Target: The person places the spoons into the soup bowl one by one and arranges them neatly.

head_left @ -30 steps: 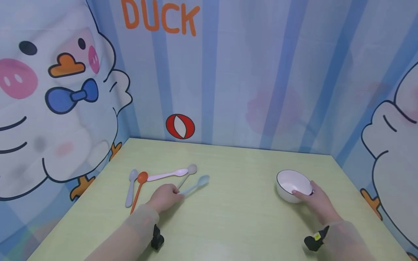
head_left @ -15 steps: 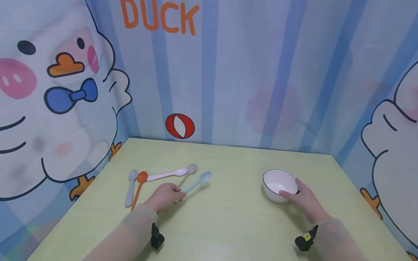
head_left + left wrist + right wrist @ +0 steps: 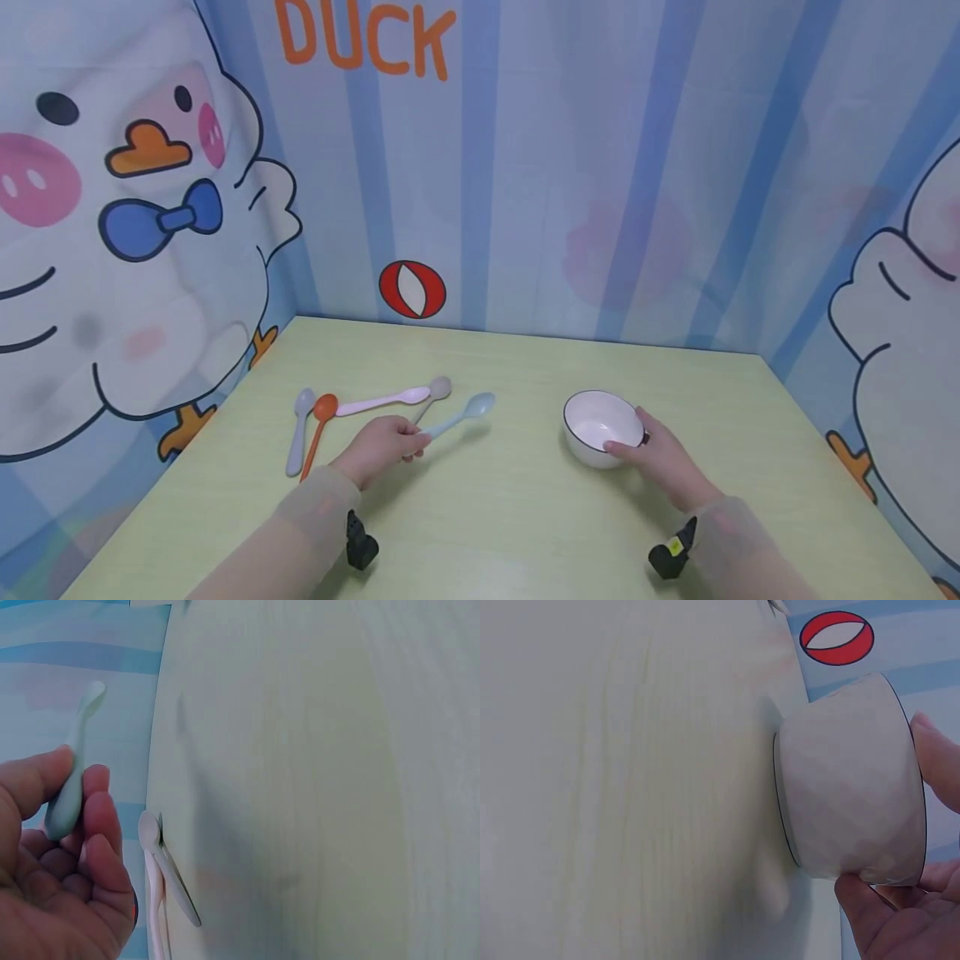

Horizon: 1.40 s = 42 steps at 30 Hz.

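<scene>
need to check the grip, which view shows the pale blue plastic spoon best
The left wrist view: the pale blue plastic spoon sits close up, pinched by the left hand. The head view shows it whole but small. The right wrist view misses it.

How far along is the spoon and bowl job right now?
Done: nothing lies in the white bowl yet. In hand: the left hand pinches the light blue spoon; the right hand grips the bowl's rim. Left: four spoons on the table.

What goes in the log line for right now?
left hand: pinches light blue spoon | right hand: grips white bowl | table: four more spoons
</scene>
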Each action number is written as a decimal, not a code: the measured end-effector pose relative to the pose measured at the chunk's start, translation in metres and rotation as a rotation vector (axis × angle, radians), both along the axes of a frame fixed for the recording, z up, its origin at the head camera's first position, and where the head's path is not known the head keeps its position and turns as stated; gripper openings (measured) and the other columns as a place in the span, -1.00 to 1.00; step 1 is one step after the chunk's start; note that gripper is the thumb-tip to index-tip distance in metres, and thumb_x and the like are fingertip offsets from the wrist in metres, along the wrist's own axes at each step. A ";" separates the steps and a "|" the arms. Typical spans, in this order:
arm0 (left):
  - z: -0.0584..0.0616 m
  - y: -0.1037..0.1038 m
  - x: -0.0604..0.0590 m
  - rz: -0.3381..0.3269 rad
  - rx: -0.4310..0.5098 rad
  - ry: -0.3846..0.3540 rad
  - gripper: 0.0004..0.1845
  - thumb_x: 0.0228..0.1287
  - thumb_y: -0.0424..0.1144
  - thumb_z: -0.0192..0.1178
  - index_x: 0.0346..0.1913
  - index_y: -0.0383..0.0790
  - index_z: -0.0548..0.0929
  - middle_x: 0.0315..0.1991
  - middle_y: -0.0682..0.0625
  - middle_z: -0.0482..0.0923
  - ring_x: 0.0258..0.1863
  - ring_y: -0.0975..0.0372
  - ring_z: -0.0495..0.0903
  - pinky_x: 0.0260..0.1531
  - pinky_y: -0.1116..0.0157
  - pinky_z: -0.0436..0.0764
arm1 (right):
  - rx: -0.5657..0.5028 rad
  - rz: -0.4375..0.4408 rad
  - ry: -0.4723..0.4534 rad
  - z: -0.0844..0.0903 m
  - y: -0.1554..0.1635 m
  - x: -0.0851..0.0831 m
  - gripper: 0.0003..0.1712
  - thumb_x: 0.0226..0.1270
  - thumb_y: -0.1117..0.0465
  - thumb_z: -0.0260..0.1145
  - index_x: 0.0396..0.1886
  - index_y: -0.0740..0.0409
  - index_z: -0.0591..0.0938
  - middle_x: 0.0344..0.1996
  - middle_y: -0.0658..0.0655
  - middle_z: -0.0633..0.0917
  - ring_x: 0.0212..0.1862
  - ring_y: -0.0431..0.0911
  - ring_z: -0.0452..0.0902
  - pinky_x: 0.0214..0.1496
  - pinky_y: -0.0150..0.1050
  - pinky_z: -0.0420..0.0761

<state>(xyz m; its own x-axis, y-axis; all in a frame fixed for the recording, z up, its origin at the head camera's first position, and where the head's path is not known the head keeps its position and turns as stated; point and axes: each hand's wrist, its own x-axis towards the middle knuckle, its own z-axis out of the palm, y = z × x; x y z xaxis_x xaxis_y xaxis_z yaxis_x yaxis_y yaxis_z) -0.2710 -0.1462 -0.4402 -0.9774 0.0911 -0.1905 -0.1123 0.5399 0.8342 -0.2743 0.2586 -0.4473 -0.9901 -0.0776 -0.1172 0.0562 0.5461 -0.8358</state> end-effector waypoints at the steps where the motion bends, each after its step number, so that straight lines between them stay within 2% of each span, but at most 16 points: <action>1: 0.001 0.000 0.000 0.001 0.009 0.000 -0.72 0.26 -0.06 0.28 -0.19 -0.23 0.67 -0.39 -0.03 0.59 -0.35 0.12 0.45 -0.28 0.23 0.39 | -0.002 0.006 0.003 0.000 -0.003 0.000 0.22 0.19 -0.08 0.40 0.49 0.41 -0.15 0.46 0.44 -0.07 0.47 0.30 -0.18 0.43 0.18 -0.05; 18: 0.007 -0.002 0.001 0.009 0.098 0.018 -0.64 0.27 0.01 0.25 -0.10 -0.24 0.66 -0.25 -0.12 0.61 -0.23 0.06 0.48 -0.18 0.20 0.42 | -0.071 0.095 0.039 -0.002 -0.045 0.003 0.14 0.15 0.04 0.46 0.48 0.38 -0.03 0.45 0.40 0.05 0.46 0.25 -0.07 0.43 0.14 0.00; 24: 0.011 -0.002 0.002 0.017 0.199 0.021 -0.67 0.30 -0.06 0.24 -0.09 -0.28 0.63 -0.23 -0.16 0.59 -0.18 -0.02 0.49 -0.08 0.08 0.44 | -0.067 0.099 0.033 0.000 -0.053 0.005 0.12 0.15 0.05 0.46 0.49 0.37 -0.01 0.45 0.40 0.07 0.46 0.25 -0.05 0.42 0.15 0.02; 31: 0.010 -0.002 0.000 0.033 0.246 0.023 -0.71 0.31 -0.10 0.24 -0.11 -0.28 0.62 -0.24 -0.19 0.56 -0.16 -0.07 0.47 -0.06 0.07 0.43 | -0.075 0.098 0.032 0.002 -0.058 0.006 0.13 0.14 0.07 0.47 0.49 0.37 -0.01 0.44 0.40 0.09 0.45 0.26 -0.01 0.42 0.15 0.04; 37: 0.011 -0.003 -0.001 0.053 0.271 0.029 -0.65 0.28 -0.07 0.26 -0.08 -0.30 0.62 -0.21 -0.22 0.56 -0.14 -0.05 0.46 -0.04 0.06 0.42 | -0.069 0.100 0.031 0.002 -0.062 0.008 0.11 0.13 0.08 0.48 0.49 0.35 0.01 0.44 0.39 0.10 0.44 0.26 0.00 0.42 0.16 0.03; 42: 0.012 -0.003 -0.002 0.089 0.320 0.035 -0.64 0.25 -0.01 0.27 -0.08 -0.22 0.62 -0.16 -0.20 0.56 -0.09 -0.05 0.45 0.03 0.04 0.40 | -0.079 0.109 0.027 0.002 -0.066 0.009 0.13 0.11 0.06 0.49 0.49 0.34 0.02 0.44 0.38 0.11 0.44 0.25 0.01 0.42 0.16 0.04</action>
